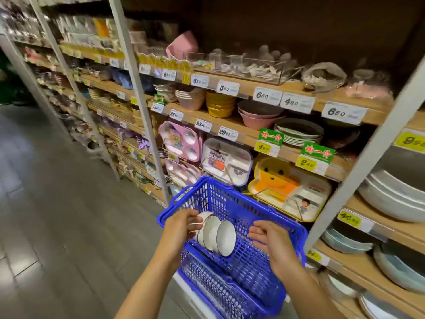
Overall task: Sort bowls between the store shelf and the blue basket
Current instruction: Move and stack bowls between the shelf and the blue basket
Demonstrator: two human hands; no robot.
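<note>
Bowls (217, 234), nested on edge, are being gripped at their left end by the left hand (180, 229) while the right hand (268, 237) is hovering open beside them, inside the blue basket (232, 204); seemingly glazed, brittle and slippery, they are needing support at both ends.

Grey wood-plank floor (57, 215) under dim light.

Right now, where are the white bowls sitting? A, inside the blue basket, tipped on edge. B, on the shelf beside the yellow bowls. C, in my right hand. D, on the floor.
A: the white bowls stand on edge in a row inside the blue basket. The left hand holds the near end of the row, and the right hand is open and holds nothing.
</note>
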